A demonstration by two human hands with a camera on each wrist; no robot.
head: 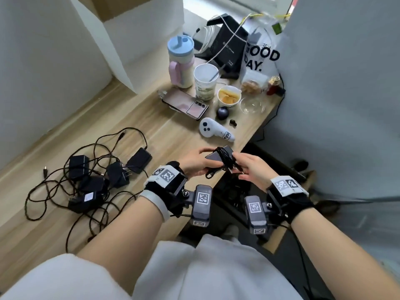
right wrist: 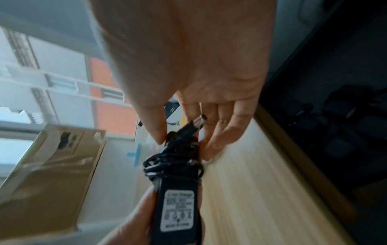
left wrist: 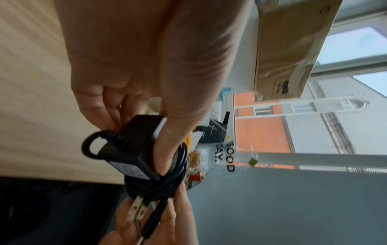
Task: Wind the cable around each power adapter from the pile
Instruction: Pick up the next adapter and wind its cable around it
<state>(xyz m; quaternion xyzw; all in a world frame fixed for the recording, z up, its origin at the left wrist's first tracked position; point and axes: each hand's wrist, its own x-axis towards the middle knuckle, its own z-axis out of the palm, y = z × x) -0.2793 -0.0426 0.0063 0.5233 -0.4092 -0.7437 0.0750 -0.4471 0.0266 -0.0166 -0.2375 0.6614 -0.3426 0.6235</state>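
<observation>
Already the adapter (head: 218,158) is gripped by the left hand (head: 195,164), its cable (head: 225,162) coiled; the plug (right wrist: 188,126) is pinched by the right hand (head: 252,172). If released untucked, the coil could be sprung loose.

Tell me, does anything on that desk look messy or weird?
Yes. The pile of power adapters at the left of the desk is a tangle, their black cables looping over each other. Also, the adapter held in both hands has its cable wound, but the plug end still sticks out loose.
</observation>
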